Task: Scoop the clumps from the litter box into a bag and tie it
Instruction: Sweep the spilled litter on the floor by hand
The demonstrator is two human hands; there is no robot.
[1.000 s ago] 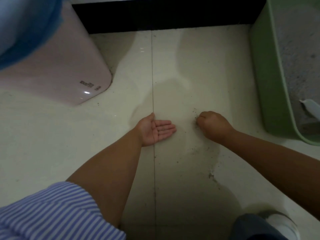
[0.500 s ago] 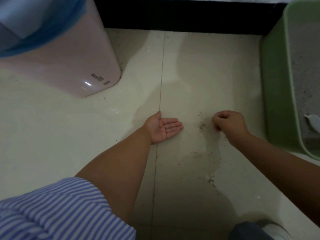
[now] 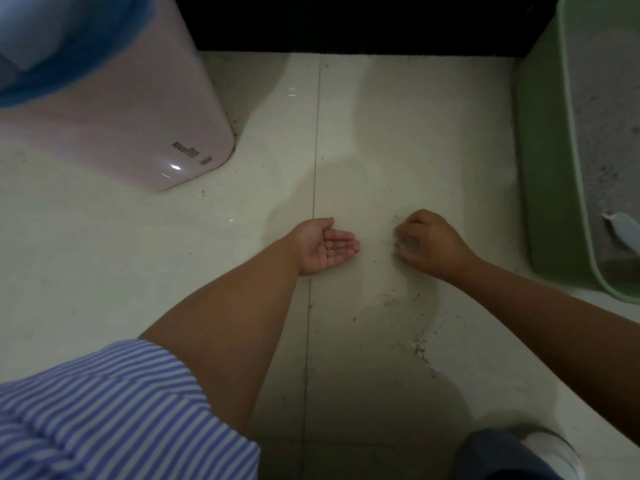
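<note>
You are sweeping scattered grey litter grains (image 3: 398,225) with curled right-hand fingers (image 3: 403,233) toward your open, cupped left hand (image 3: 325,245), lying just beside on the pale tiled floor (image 3: 415,133).

Both forearms bare, no watch, ring or glove showing on the left hand (image 3: 323,245) or the right hand (image 3: 429,242). Short sleeve (image 3: 104,410) on the left arm: thin blue-and-white stripes, loose fabric w/ soft folds, hem ending around the elbow. No sleeve visible on the right arm (upper part runs out of frame). Bottom right: dark blue trouser leg (image 3: 495,455), prob. denim, and past it a white shoe (image 3: 550,448) w/ rounded toe, dimly lit.
</note>
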